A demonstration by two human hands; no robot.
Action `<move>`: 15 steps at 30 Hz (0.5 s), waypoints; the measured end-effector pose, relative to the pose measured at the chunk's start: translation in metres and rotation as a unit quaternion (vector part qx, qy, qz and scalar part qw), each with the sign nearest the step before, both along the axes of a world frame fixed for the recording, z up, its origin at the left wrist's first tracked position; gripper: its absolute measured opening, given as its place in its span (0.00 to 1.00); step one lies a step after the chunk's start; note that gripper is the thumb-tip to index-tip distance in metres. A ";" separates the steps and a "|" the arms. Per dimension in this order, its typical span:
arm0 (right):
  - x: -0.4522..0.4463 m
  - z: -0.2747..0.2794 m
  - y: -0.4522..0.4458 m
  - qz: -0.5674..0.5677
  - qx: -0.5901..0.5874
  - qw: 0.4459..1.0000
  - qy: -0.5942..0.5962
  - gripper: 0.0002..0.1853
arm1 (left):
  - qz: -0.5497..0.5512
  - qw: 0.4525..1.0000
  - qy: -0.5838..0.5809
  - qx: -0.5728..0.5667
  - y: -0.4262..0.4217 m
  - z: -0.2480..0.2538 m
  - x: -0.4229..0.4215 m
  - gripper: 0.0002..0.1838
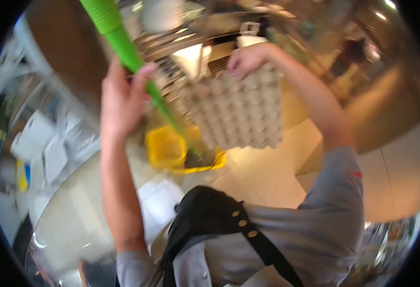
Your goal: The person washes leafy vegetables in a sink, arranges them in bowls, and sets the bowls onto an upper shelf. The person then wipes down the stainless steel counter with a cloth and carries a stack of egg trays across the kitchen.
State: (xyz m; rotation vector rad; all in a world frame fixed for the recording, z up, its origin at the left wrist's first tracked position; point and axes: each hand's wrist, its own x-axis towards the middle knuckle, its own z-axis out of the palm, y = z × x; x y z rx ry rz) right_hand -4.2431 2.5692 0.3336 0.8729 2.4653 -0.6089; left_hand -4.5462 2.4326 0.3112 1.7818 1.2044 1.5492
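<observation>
My left hand point(122, 98) is closed around a bright green pole point(129, 50) that slants down and to the right. Its lower end blurs over a yellow bucket point(166, 146) on the floor, and whether it carries a mop or a broom head I cannot tell. With closed fingers, my right hand point(249, 60) grips the top edge of a grey-brown cardboard egg tray point(245, 110). The tray hangs upright in front of me, bumpy side showing, with no eggs visible on it. Its left part is smeared by motion.
Beige floor tiles point(262, 179) lie below the tray. A rounded metal surface point(78, 201) is at lower left, with white containers point(54, 155) on the shelving beyond. Cluttered equipment stands ahead, and a shiny metal wall point(363, 91) curves along the right.
</observation>
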 end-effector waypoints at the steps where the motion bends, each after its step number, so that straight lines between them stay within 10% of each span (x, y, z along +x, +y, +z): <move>1: 0.028 -0.003 0.001 0.012 0.020 1.000 0.007 0.15 | 0.025 0.999 0.023 0.010 0.040 -0.003 0.010 0.15; 10: 0.069 0.037 -0.077 -0.122 0.009 0.992 -0.027 0.15 | 0.303 0.870 0.380 -0.082 0.279 -0.022 -0.045 0.18; 15: 0.013 -0.004 -0.076 -0.026 -0.054 0.998 -0.020 0.11 | 0.095 0.920 0.371 0.080 0.294 -0.072 -0.093 0.19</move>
